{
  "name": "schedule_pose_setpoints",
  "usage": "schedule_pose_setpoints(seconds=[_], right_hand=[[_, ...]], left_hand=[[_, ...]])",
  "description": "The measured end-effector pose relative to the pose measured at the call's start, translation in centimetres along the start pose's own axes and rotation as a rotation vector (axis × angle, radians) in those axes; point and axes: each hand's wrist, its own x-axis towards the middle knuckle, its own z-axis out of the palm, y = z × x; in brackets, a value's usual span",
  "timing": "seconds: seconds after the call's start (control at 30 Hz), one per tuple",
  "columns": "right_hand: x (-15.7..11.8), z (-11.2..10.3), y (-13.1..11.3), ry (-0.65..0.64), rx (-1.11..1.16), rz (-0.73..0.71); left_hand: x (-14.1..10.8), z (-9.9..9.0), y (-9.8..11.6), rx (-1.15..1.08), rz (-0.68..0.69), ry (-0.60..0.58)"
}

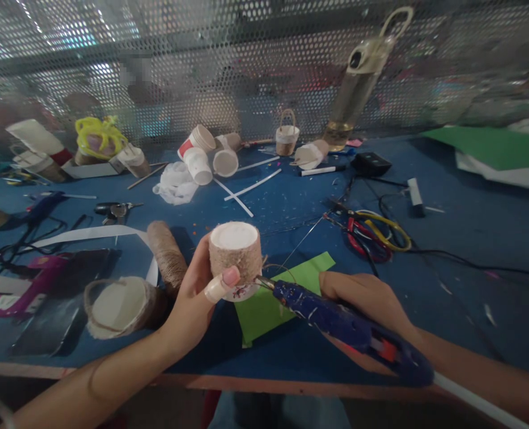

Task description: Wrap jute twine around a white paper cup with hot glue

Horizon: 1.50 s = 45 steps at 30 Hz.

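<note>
My left hand (201,295) is closed around a small paper cup (236,253) partly wrapped in brown twine, its white base facing up. My right hand (371,304) grips a blue glue gun (336,319), whose metal nozzle meets the twine at the cup's lower right side. A loose twine end curls out beside the nozzle. Beneath the cup and nozzle lies a bright green paper sheet (268,310). A roll of brown twine (168,253) rests just left of the cup, behind my left hand.
A twine-wrapped cup with a handle (121,307) stands at the front left, near a dark phone-like slab (67,316). Scissors (376,235) and cables lie to the right. Farther back are several paper cups (199,164) and a tall bottle (353,95) by the mesh screen.
</note>
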Motion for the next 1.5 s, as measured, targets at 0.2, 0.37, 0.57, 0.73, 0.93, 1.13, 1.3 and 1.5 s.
schedule_pose_setpoints(seconds=[0.2, 0.37, 0.57, 0.73, 0.93, 1.13, 1.3, 1.5], right_hand=[[0.2, 0.4, 0.4, 0.047, 0.018, -0.15], [0.2, -0.2, -0.1, -0.036, -0.025, -0.057], [0.4, 0.0, 0.5, 0.074, -0.036, -0.228], [0.2, -0.1, 0.4, -0.017, 0.009, -0.038], [0.3, -0.3, -0.2, -0.015, 0.067, 0.035], [0.7, -0.3, -0.8, -0.014, 0.142, 0.097], [0.8, -0.3, -0.7, -0.033, 0.174, 0.132], [0.7, -0.4, -0.2, 0.034, 0.197, 0.216]], left_hand=[[-0.1, 0.2, 0.1, 0.049, 0.026, 0.01], [-0.1, 0.2, 0.2, 0.052, 0.008, -0.006], [0.1, 0.0, 0.0, 0.034, -0.014, -0.004], [0.2, 0.0, 0.1, -0.039, -0.039, -0.008], [0.2, 0.3, 0.6, -0.105, -0.102, 0.025], [0.2, 0.3, 0.6, -0.128, -0.141, 0.047], [0.2, 0.1, 0.5, -0.154, -0.137, 0.022], [0.2, -0.1, 0.4, -0.182, -0.116, 0.012]])
